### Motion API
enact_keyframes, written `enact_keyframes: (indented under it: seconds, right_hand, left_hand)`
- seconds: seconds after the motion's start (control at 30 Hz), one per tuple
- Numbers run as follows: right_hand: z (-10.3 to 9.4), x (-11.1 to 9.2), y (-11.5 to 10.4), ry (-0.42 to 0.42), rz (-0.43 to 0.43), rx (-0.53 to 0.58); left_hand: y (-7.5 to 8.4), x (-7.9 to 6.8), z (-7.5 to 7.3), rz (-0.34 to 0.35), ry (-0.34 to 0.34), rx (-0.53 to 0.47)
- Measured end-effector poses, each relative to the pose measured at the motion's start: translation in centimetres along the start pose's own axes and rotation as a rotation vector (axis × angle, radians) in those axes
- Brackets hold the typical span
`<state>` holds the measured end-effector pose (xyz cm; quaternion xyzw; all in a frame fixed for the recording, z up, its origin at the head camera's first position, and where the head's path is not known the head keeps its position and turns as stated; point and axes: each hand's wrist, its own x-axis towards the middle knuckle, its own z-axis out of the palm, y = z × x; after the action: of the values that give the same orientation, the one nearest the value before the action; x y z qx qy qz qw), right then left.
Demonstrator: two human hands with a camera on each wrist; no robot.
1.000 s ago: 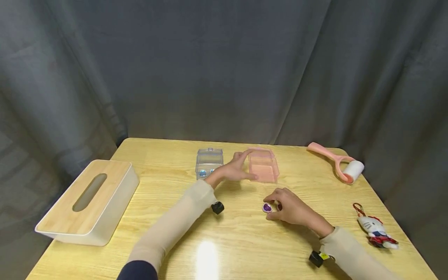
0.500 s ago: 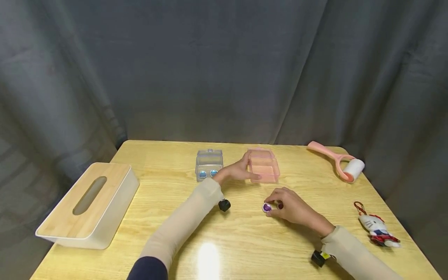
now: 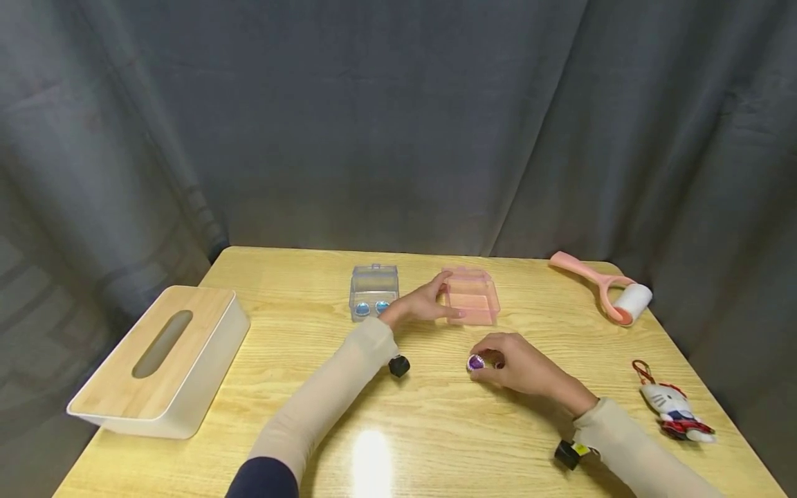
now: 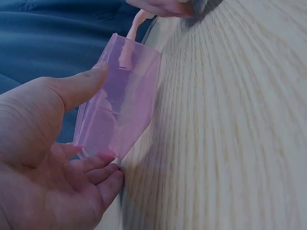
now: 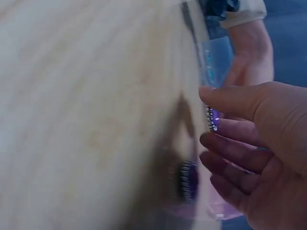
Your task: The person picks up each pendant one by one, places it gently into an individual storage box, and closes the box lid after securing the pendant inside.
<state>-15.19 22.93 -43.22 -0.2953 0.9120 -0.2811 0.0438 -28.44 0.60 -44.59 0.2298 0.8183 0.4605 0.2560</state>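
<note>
In the head view my left hand [image 3: 423,302] holds the left side of an open, see-through pink plastic box [image 3: 478,310]. The left wrist view shows the thumb along the box's [image 4: 136,96] upper edge and the fingertips under its near corner. My right hand [image 3: 519,365] pinches a purple gem [image 3: 476,363] with a sparkly border between thumb and index finger, in front of the pink box. In the right wrist view, a second purple gem [image 5: 188,181] is on the table below the other fingers, mostly hidden by the hand in the head view.
Left of the pink box stands an open clear bluish box [image 3: 373,287] with two blue gems [image 3: 363,309] inside. A tissue box [image 3: 168,360] with a wooden lid sits at left. A pink-handled lint roller [image 3: 591,280] and a plush cat keychain [image 3: 675,411] lie at right.
My left hand has moved slightly right along the pink box, uncovering more of the blue gems. My right thumb and index finger have closed on the purple gem, which has tilted and risen a little.
</note>
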Motion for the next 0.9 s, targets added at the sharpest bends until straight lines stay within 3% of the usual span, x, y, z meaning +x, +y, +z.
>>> enact_keyframes:
  seconds: [0.2, 0.43, 0.9]
  right_hand:
    - [-2.5, 1.3, 0.2, 0.102, 0.050, -0.013]
    - [-5.4, 3.2, 1.9, 0.215, 0.098, -0.026]
    - [-5.4, 5.4, 4.3, 0.208, 0.108, 0.002]
  left_hand:
    - [0.2, 0.0, -0.1, -0.018, -0.005, -0.032]
    - [0.7, -0.1, 0.1, 0.037, -0.014, -0.056]
    - [0.6, -0.3, 0.1, 0.071, -0.043, -0.102]
